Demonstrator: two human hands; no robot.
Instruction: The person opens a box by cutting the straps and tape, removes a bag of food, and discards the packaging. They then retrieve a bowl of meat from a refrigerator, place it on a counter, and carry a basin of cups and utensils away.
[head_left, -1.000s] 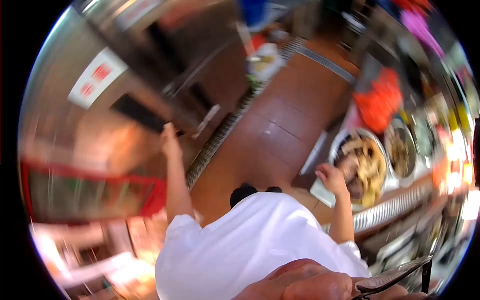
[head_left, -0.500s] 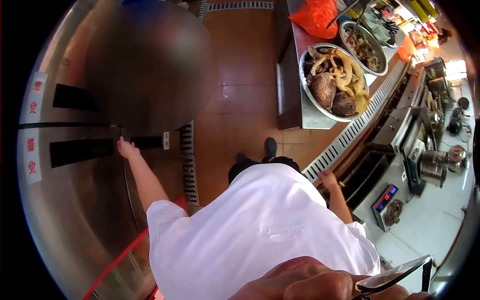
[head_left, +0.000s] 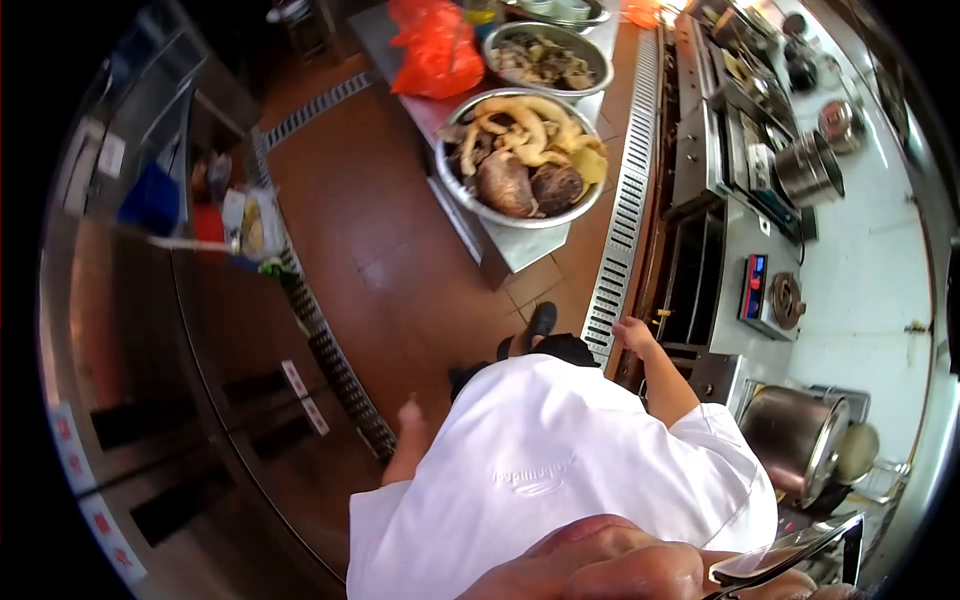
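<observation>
My left hand [head_left: 411, 415] hangs free beside my white shirt, fingers loosely apart, a short way out from the steel fridge doors [head_left: 200, 400]. It holds nothing. My right hand [head_left: 634, 335] is out at my right side, close to the edge of the steel cooking counter [head_left: 700, 250], and nothing shows in it. A big steel bowl [head_left: 520, 160] heaped with mushrooms and pale strips stands on the prep table [head_left: 520, 250] ahead of me.
A second bowl of food [head_left: 545, 55] and an orange plastic bag [head_left: 435, 50] lie further along that table. Floor drain grates [head_left: 625, 190] run along the brown tiles. A steel pot [head_left: 795, 440] stands at the right, and a stove and small scale [head_left: 770, 295] beyond it.
My left hand has come off the fridge door handle and dropped to my side. My view has swung right, toward the prep table and cooking line. My right hand stays near the counter edge.
</observation>
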